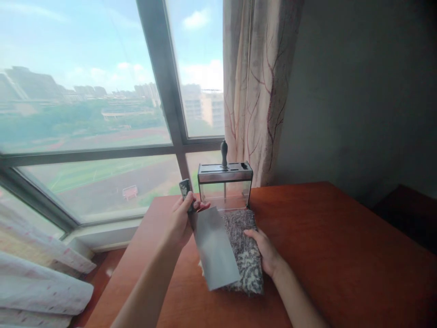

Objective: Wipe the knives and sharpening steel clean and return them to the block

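My left hand (182,217) is closed round the dark handle of a cleaver (215,250). Its broad, flat grey blade points down and towards me, lying over a folded fuzzy grey-and-white cloth (243,241). Whether the blade presses on the cloth or only hangs before it, I cannot tell. My right hand (266,250) grips the cloth's right edge, thumb on top and the other fingers hidden beneath. Just beyond the cloth stands a clear-sided knife block (225,173) with a slotted metallic top. One knife (224,154) sits in it, its dark handle upright.
The reddish-brown wooden table (317,237) spreads under everything and reaches far to the right. Behind it hangs a patterned curtain (257,82) beside a large window (85,91). Another light curtain (41,282) bunches at the lower left. A dark wall (358,91) stands at the right.
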`<move>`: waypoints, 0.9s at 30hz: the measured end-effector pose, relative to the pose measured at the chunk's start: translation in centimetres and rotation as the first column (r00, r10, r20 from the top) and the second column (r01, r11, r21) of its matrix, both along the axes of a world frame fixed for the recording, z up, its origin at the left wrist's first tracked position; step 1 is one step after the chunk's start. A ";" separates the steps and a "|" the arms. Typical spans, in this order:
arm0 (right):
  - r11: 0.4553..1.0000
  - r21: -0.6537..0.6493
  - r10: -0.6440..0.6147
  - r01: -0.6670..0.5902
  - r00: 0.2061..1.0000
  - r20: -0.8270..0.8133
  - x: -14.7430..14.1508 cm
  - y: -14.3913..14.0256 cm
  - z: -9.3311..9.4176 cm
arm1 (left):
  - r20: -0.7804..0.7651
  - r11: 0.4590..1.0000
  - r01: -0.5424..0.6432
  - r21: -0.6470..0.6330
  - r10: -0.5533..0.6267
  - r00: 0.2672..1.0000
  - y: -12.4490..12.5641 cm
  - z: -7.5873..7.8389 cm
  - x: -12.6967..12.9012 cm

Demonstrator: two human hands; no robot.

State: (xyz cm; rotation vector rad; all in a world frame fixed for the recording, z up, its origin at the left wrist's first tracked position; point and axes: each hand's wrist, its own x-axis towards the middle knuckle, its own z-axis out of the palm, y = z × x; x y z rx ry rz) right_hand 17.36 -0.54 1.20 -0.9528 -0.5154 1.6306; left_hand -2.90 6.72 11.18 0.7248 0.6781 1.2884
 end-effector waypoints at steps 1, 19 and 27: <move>1.000 -0.007 -0.008 0.007 1.000 -0.003 0.0 0.1 -0.1 | 0.015 1.000 0.007 -0.015 -0.007 1.000 -0.3 -0.7 0.1; 0.974 -0.008 0.225 -0.226 0.966 0.125 0.1 -1.5 0.3 | 0.134 0.947 -0.152 -0.281 0.196 0.971 -0.5 -5.4 0.7; 0.987 0.101 0.093 -0.123 0.961 0.260 -0.7 -0.5 0.8 | 0.217 0.975 -0.025 -0.222 0.075 0.973 -1.1 -4.9 1.0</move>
